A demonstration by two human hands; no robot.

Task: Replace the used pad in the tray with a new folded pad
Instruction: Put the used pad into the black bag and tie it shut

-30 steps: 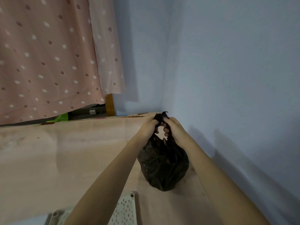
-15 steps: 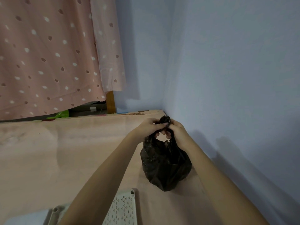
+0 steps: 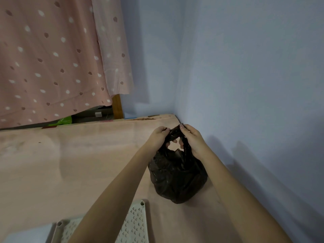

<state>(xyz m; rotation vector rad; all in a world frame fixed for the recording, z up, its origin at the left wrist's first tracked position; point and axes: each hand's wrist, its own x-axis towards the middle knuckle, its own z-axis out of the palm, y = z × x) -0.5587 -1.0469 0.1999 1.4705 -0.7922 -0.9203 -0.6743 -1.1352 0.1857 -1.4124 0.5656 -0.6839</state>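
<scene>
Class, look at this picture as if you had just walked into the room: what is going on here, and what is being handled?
A person is working on a black plastic bag that sits on the pink floor close to the blue wall. The left hand and the right hand each pinch the bag's top, apparently tying or twisting it closed. What is inside cannot be seen. A white perforated tray lies at the bottom edge, partly hidden by the left arm.

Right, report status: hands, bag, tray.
Left hand and right hand both pinching the black bag at its top. Bag resting on the floor. White perforated tray near edge, no pad visible. Nothing obstructing.
</scene>
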